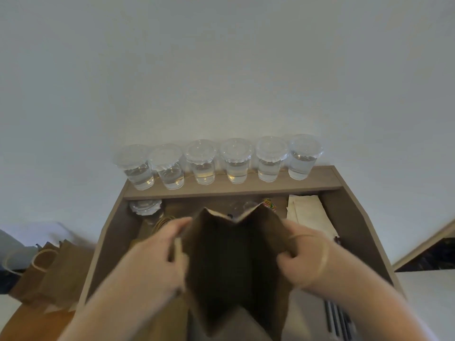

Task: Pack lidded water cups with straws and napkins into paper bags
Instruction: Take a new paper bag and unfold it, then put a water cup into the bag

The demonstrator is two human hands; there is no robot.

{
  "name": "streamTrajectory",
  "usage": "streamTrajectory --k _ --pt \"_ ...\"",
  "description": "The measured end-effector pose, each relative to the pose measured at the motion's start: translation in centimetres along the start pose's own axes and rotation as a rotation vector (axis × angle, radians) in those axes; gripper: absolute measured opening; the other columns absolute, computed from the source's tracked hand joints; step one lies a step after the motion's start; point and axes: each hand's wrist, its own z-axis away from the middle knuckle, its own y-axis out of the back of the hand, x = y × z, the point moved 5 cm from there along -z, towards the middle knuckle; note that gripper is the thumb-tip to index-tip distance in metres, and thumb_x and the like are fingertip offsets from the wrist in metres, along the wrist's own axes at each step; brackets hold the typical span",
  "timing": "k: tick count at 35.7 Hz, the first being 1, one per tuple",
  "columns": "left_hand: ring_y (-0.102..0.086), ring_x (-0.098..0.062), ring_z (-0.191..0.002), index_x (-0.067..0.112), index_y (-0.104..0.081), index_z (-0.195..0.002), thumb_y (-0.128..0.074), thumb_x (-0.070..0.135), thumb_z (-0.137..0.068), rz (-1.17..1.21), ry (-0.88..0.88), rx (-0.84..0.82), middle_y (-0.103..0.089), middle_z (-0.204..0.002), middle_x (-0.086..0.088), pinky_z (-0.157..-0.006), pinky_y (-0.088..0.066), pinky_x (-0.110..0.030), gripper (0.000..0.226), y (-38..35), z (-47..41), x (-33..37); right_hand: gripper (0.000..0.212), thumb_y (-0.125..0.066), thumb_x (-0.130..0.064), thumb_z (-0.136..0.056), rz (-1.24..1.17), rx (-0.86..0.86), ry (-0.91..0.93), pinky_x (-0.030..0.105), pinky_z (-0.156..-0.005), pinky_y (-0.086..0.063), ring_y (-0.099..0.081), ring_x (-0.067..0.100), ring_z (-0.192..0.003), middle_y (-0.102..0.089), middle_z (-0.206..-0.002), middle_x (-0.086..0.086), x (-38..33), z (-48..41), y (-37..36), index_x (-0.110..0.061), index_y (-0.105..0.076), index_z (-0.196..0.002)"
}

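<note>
Here, left hand (pixel 157 252) and right hand (pixel 304 254) fingers gripping paper bag (pixel 234 262) rims, inside seemingly empty, lidded cups (pixel 236 166) holding water

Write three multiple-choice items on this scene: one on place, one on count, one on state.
1. Where is the napkin stack? A on a chair; B below the shelf, at right; C on the floor.
2. How many lidded water cups stand on the shelf? A four; B five; C six.
3. The brown paper bag is: A held open; B folded flat; C lying sideways.
Key: 1 B, it lies under the shelf's right end; 2 C, six stand in a row; 3 A, left hand and right hand grip its spread rim.
</note>
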Motion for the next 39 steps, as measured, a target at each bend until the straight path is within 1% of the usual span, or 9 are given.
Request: streamTrajectory --k 5,13,19,22,25,29,33,37,39 --pt "-0.072 -0.022 -0.053 0.061 -0.05 -0.122 -0.055 0.017 -0.103 0.271 0.157 -0.082 -0.079 -0.073 -0.002 -0.05 -0.058 -0.032 0.048 2.5 -0.8 -4.5 0.057 -0.064 -0.015 -0.101 -0.067 -0.077 -0.108 0.008 -0.058 -0.051 -0.076 0.002 -0.075 -0.076 -0.088 -0.013 3.9 -0.7 3.0 -0.046 -0.044 -0.143" --pt "-0.079 -0.034 -0.073 0.048 -0.053 -0.143 -0.054 0.029 -0.096 0.326 -0.041 -0.425 -0.08 -0.1 -0.009 -0.066 -0.065 -0.043 0.051 1.1 -1.0 -3.8 0.028 -0.064 -0.02 -0.096 -0.109 -0.221 0.137 0.044 -0.088 -0.064 -0.076 0.019 -0.091 -0.078 -0.096 -0.004 2.2 -2.0 2.2 -0.045 -0.067 -0.11" --pt "-0.077 -0.028 -0.061 0.044 -0.071 -0.119 -0.057 0.041 -0.081 0.403 0.113 -0.272 -0.079 -0.082 -0.006 -0.052 -0.06 -0.033 0.041 1.4 -1.0 -5.3 0.027 -0.065 -0.028 -0.092 -0.328 -0.271 0.188 0.066 -0.093 -0.057 -0.063 0.058 -0.095 -0.067 -0.099 0.037 1.9 -2.9 2.0 -0.032 -0.074 -0.116" --pt "-0.077 -0.028 -0.065 0.048 -0.074 -0.101 -0.056 0.046 -0.074 0.37 0.143 -0.264 -0.077 -0.077 -0.005 -0.056 -0.061 -0.033 0.033 1.5 -0.9 -5.1 0.03 -0.067 -0.033 -0.096 -0.39 -0.299 0.17 0.054 -0.089 -0.059 -0.067 0.051 -0.091 -0.07 -0.094 0.032 1.5 -3.9 1.1 -0.049 -0.071 -0.121" --pt "-0.076 -0.021 -0.064 0.051 -0.073 -0.097 -0.059 0.038 -0.084 0.4 0.22 -0.275 -0.077 -0.076 -0.003 -0.054 -0.058 -0.022 0.023 2.2 -0.3 -5.0 0.036 -0.067 -0.058 -0.096 -0.39 -0.344 0.187 0.033 -0.079 -0.059 -0.069 0.018 -0.077 -0.069 -0.08 0.006 1.2 -5.1 -0.1 -0.055 -0.065 -0.132" --pt "-0.077 -0.02 -0.067 0.055 -0.075 -0.092 -0.065 0.035 -0.076 0.437 0.309 -0.101 -0.078 -0.076 -0.003 -0.053 -0.057 -0.019 0.028 4.9 1.2 -7.1 0.032 -0.059 -0.035 -0.109 -0.885 -0.328 0.112 0.036 -0.078 -0.058 -0.057 0.021 -0.071 -0.049 -0.074 0.003 2.1 -9.1 -3.4 -0.018 -0.076 -0.13" --pt "-0.075 -0.038 -0.068 0.036 -0.085 -0.084 -0.068 0.022 -0.062 0.558 0.398 0.103 -0.075 -0.079 -0.027 -0.069 -0.059 -0.049 0.031 7.0 3.9 -8.8 0.024 -0.057 -0.012 -0.108 -0.616 -0.081 -0.039 0.037 -0.078 -0.06 -0.063 0.016 -0.072 -0.063 -0.081 0.006 2.7 -15.2 -9.8 -0.016 -0.077 -0.119" --pt "-0.068 -0.05 -0.084 0.018 -0.085 -0.078 -0.076 0.005 -0.066 0.782 0.502 0.234 -0.066 -0.093 -0.045 -0.089 -0.05 -0.067 0.02 8.4 6.5 -11.3 0.034 -0.069 -0.025 -0.1 -0.401 -0.074 -0.027 0.019 -0.074 -0.058 -0.067 0.006 -0.089 -0.07 -0.105 -0.006 -0.1 -20.3 -15.5 -0.026 -0.067 -0.134" --pt "-0.068 -0.043 -0.073 0.022 -0.085 -0.072 -0.058 -0.013 -0.087 0.781 0.516 0.251 -0.07 -0.083 -0.039 -0.076 -0.055 -0.057 0.046 8.3 7.9 -12.5 0.049 -0.075 -0.035 -0.096 -0.337 -0.101 0.026 0.021 -0.086 -0.055 -0.064 0.005 -0.102 -0.066 -0.117 -0.008 -2.7 -22.8 -17.5 -0.026 -0.061 -0.142"
